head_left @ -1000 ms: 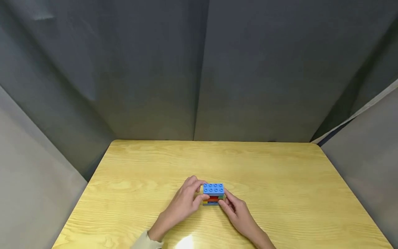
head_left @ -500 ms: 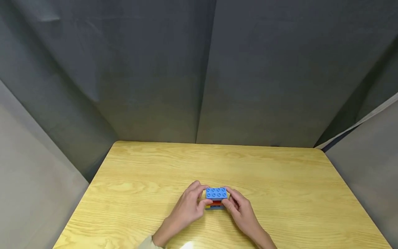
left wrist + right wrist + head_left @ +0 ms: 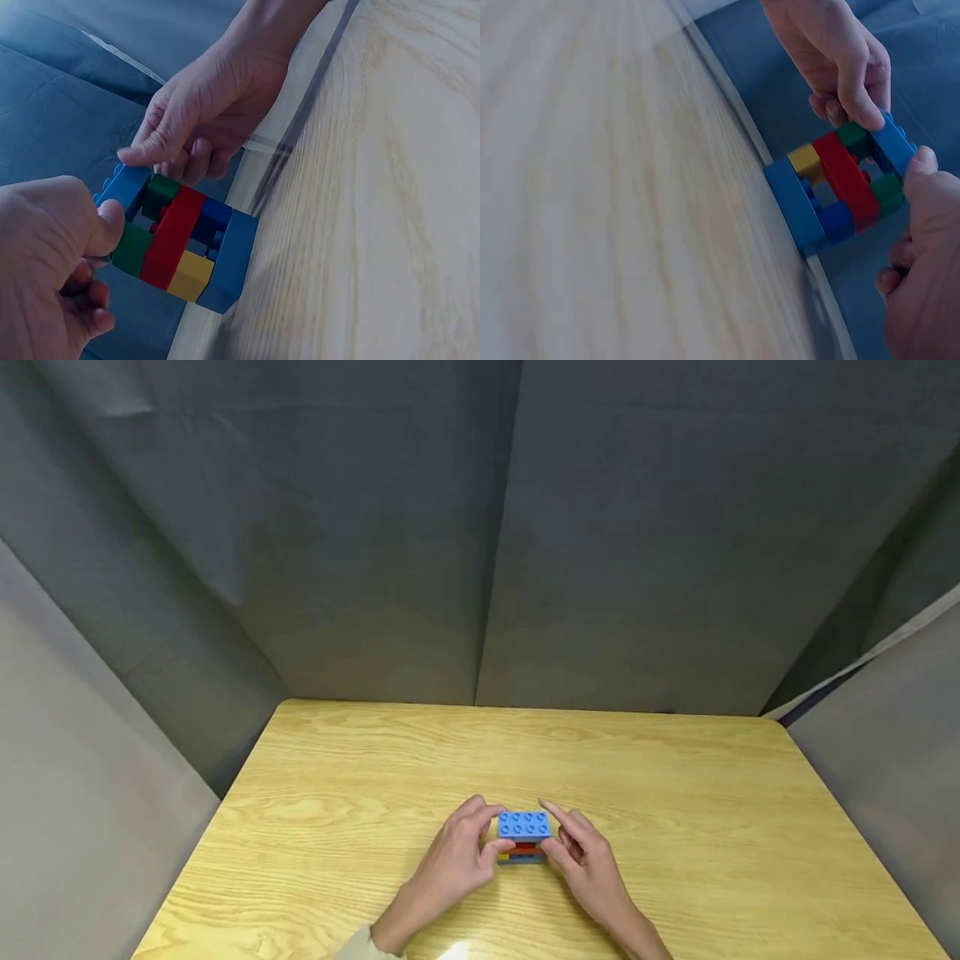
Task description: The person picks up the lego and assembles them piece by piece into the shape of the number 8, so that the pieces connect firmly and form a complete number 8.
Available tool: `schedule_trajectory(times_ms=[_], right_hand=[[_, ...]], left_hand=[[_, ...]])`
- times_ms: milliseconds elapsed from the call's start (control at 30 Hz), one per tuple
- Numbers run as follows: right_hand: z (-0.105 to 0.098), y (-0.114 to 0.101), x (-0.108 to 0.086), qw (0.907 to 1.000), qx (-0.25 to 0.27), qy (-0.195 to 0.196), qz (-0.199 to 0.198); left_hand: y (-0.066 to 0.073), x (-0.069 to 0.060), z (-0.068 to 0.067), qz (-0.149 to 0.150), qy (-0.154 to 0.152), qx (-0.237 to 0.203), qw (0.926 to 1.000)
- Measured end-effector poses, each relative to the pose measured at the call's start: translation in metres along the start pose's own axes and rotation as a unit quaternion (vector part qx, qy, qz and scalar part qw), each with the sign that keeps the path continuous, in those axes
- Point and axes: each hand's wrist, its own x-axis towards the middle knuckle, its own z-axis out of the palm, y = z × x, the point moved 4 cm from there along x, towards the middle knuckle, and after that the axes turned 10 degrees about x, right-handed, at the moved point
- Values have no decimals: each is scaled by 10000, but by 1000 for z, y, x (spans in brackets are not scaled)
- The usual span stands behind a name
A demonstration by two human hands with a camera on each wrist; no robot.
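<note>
A stack of toy building bricks stands upright on the table. Its top blue brick (image 3: 524,824) lies over two green bricks (image 3: 132,249), one at each end. Below them is a long red brick (image 3: 845,180), then a small yellow brick (image 3: 805,163) beside a small dark-blue brick (image 3: 835,223). Another long blue brick (image 3: 229,262) forms the base. My left hand (image 3: 453,856) pinches the stack's upper left end between thumb and fingers. At the right end, my right hand (image 3: 592,872) touches the top brick with its thumb, its index finger extended off the back corner.
The wood-grain table (image 3: 360,760) spreads out around the stack. Dark grey curtains (image 3: 375,568) hang behind its far edge. Lighter panels (image 3: 75,760) stand at the left and right sides.
The right hand's index finger has lifted from the top brick's back corner and straightened; half a second ago it gripped there. The left hand keeps its hold. The camera view has shifted slightly.
</note>
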Motion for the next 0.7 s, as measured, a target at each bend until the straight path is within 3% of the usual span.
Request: schedule_trajectory(times_ms=[233, 433, 700], right_hand=[[0, -5, 0, 9997, -30, 193, -165], [1, -1, 0, 9999, -11, 142, -18], [8, 0, 0, 9981, -54, 460, -416]], left_hand=[[1, 0, 1, -29, -37, 22, 10000], [0, -1, 1, -43, -41, 28, 10000], [-1, -2, 3, -57, 11, 93, 9999]])
